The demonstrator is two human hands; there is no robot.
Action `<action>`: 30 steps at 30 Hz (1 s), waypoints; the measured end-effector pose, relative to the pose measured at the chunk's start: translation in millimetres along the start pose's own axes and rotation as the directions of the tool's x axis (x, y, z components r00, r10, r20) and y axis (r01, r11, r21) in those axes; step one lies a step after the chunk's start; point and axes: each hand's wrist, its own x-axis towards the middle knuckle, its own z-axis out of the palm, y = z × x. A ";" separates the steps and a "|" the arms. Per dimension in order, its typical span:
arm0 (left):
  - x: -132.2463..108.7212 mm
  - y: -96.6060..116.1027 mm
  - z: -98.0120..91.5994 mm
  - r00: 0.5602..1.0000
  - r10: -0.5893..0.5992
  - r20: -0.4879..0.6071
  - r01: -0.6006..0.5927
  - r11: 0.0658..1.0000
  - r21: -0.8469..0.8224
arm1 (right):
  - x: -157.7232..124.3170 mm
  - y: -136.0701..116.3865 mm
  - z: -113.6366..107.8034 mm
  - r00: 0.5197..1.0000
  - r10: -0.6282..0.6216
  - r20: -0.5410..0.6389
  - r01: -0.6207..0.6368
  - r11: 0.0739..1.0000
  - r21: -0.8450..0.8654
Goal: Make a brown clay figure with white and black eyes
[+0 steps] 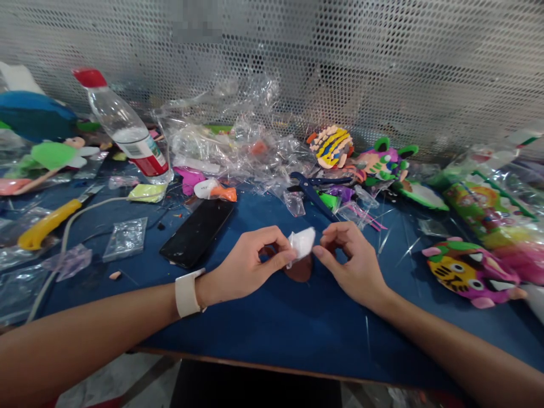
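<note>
My left hand (249, 263) pinches a small white piece (302, 242) of paper or foam between thumb and fingers, just above the blue table (272, 328). My right hand (355, 260) is curled close beside it, fingertips at the white piece's right edge. A brown rounded foam piece (300, 270) lies on the table under and between both hands. A white band sits on my left wrist.
A black phone (198, 231) lies left of my hands. Blue scissors (312, 190), crumpled clear plastic wrap (238, 144), a red-capped bottle (123, 127), a yellow-handled knife (46, 222) and colourful foam animal masks (467, 271) crowd the table. A perforated metal screen stands behind.
</note>
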 end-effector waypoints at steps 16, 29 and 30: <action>-10.4 -1.4 6.6 0.772 0.548 0.322 -0.617 0.525 0.586 | -16.6 -20.6 5.0 0.931 -0.312 0.190 0.298 0.950 0.095; -11.2 -4.7 10.6 0.839 0.466 0.282 -0.541 0.658 0.523 | -14.6 -18.5 1.9 0.900 -0.341 0.273 0.351 0.936 0.011; -11.2 -4.8 10.7 0.839 0.460 0.289 -0.541 0.659 0.522 | -14.5 -18.2 2.1 0.897 -0.346 0.274 0.361 0.932 -0.006</action>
